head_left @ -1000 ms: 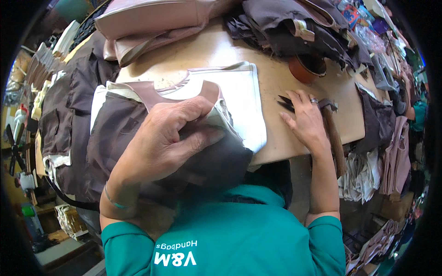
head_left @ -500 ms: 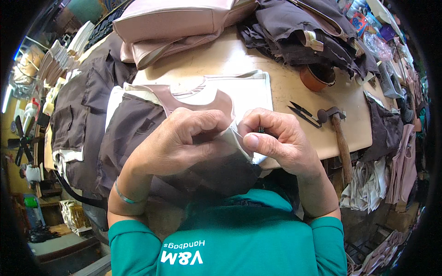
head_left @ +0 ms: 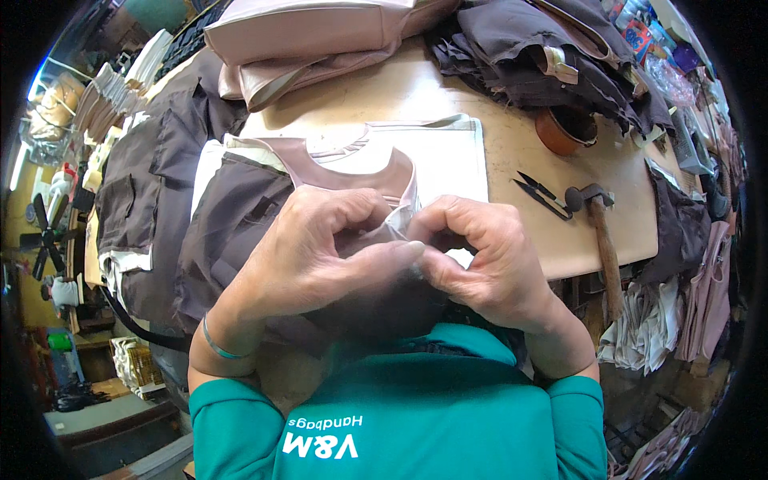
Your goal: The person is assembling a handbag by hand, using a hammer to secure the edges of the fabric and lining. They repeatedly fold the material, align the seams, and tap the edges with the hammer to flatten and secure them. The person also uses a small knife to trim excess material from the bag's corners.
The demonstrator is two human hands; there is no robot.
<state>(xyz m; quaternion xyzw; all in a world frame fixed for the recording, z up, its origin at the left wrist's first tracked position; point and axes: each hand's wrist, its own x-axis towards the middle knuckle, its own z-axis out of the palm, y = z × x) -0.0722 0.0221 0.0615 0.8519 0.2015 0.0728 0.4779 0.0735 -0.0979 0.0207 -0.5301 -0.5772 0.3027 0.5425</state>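
1. Left hand [head_left: 316, 248] of mine is closed on the pale edge [head_left: 390, 222] of the bag piece [head_left: 232, 200], thumb against curled fingers.
2. My right hand [head_left: 488, 252] is drawn in narrow, its thumb and fingertips meeting the left ones at that edge; I cannot tell whether they grip the edge or something finer.
3. The bag piece lies at the near side of the table [head_left: 544, 240], dark lining facing up, its curved pink border [head_left: 300, 164] toward the far side. A white panel [head_left: 456, 160] shows beyond it; whether they are joined, I can't tell.
4. If I pinch loosely, I think the layers could slip past each other and leave the edge uneven.
5. Pulling too hard between both hands might stretch or pucker the border.
6. The lining sags toward my shirt [head_left: 424, 408], so its weight could drag the piece nearer.
7. Snips [head_left: 544, 196] and a hammer [head_left: 604, 240] lie to the right; a careless elbow might nudge the hammer, whose handle overhangs the near edge.
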